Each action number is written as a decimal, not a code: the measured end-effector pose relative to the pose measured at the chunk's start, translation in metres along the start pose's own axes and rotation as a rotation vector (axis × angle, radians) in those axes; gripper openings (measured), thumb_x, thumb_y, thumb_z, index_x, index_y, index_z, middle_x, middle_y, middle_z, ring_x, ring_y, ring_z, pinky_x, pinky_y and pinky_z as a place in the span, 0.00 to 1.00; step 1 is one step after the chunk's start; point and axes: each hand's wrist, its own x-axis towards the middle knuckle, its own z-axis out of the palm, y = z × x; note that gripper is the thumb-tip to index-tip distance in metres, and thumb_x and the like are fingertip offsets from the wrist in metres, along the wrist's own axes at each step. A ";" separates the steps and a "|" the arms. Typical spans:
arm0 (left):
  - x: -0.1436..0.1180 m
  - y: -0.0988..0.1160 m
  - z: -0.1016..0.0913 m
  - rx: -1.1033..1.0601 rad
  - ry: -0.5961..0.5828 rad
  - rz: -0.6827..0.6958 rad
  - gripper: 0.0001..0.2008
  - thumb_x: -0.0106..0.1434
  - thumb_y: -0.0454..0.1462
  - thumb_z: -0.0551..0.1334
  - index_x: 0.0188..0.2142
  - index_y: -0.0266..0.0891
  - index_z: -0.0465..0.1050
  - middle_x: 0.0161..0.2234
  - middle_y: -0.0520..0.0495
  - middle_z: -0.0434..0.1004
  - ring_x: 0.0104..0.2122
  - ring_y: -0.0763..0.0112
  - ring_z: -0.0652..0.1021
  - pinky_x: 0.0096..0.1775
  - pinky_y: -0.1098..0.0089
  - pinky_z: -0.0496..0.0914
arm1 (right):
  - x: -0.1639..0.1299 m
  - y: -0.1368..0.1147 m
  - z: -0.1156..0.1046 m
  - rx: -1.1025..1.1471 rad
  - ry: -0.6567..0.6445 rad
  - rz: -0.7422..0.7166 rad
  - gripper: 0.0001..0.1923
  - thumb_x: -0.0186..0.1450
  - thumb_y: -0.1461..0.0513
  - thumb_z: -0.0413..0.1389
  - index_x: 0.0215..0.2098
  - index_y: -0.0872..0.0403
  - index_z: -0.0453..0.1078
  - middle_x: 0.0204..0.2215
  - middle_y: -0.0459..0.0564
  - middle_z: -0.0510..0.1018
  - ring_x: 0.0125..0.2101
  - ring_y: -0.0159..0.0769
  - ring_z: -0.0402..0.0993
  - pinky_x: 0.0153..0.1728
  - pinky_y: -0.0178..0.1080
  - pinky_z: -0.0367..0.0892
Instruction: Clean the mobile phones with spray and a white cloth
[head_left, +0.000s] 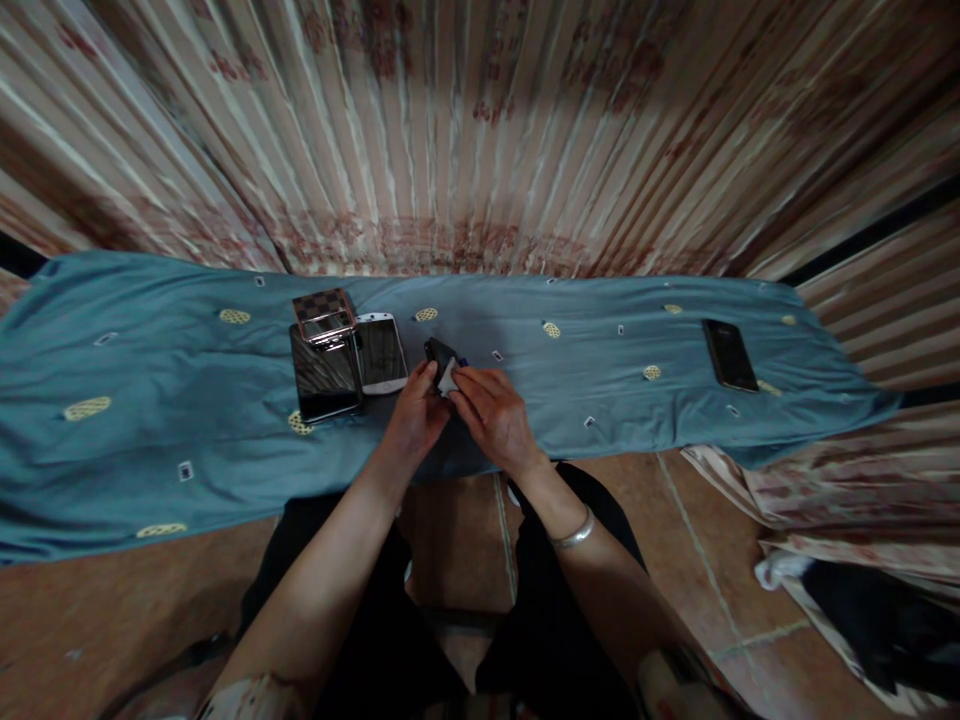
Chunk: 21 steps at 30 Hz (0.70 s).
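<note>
Close together over the blue cloth, both my hands work at a small dark phone (438,350), largely hidden by my fingers. My left hand (417,412) is closed around its lower left side, thumb on top. A pale grey wiping cloth (448,377) is pinched in the fingers of my right hand (496,412) and lies against the phone. A bit of something blue (463,362) peeks out beyond the right fingers. Left of my hands lie a white phone (382,352) and a black tablet-like device (325,375), with a checkered flip phone or case (324,312) resting on its top edge.
The blue patterned cloth (225,400) covers a long narrow table or bench. Another dark phone (730,355) lies far right on it. Pleated curtains (480,140) hang behind and at the right. Dark fabric (885,620) lies low at the right by the tiled floor (675,520).
</note>
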 end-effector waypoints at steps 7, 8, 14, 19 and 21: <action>0.003 0.007 -0.002 0.005 -0.039 0.028 0.05 0.63 0.35 0.65 0.39 0.39 0.74 0.35 0.48 0.82 0.34 0.72 0.80 0.37 0.72 0.74 | -0.003 0.007 0.002 0.053 0.009 0.029 0.17 0.75 0.58 0.51 0.54 0.54 0.78 0.50 0.58 0.83 0.50 0.45 0.78 0.54 0.49 0.75; 0.003 0.006 -0.003 0.025 -0.041 0.051 0.06 0.62 0.35 0.66 0.39 0.40 0.74 0.35 0.49 0.82 0.35 0.71 0.80 0.38 0.72 0.74 | -0.003 0.007 0.003 0.073 0.004 0.047 0.16 0.75 0.58 0.52 0.55 0.53 0.78 0.51 0.58 0.83 0.51 0.44 0.78 0.55 0.49 0.75; 0.000 0.000 -0.008 0.135 -0.036 0.164 0.12 0.61 0.35 0.67 0.45 0.43 0.72 0.38 0.50 0.81 0.39 0.69 0.81 0.46 0.67 0.74 | -0.002 0.002 0.006 0.221 0.015 0.165 0.15 0.74 0.57 0.55 0.54 0.50 0.78 0.52 0.54 0.83 0.52 0.41 0.79 0.56 0.44 0.74; -0.001 -0.001 -0.009 0.219 -0.083 0.262 0.19 0.58 0.38 0.71 0.48 0.44 0.70 0.37 0.52 0.82 0.39 0.69 0.82 0.43 0.70 0.74 | 0.000 -0.004 0.009 0.365 0.050 0.267 0.13 0.71 0.57 0.59 0.51 0.49 0.79 0.50 0.51 0.84 0.51 0.40 0.80 0.55 0.42 0.74; 0.000 -0.003 -0.010 0.258 -0.094 0.319 0.22 0.56 0.39 0.73 0.49 0.45 0.70 0.36 0.53 0.81 0.37 0.69 0.82 0.42 0.70 0.74 | 0.001 -0.006 0.012 0.412 0.065 0.319 0.13 0.69 0.58 0.59 0.49 0.49 0.80 0.49 0.50 0.84 0.51 0.40 0.80 0.55 0.42 0.74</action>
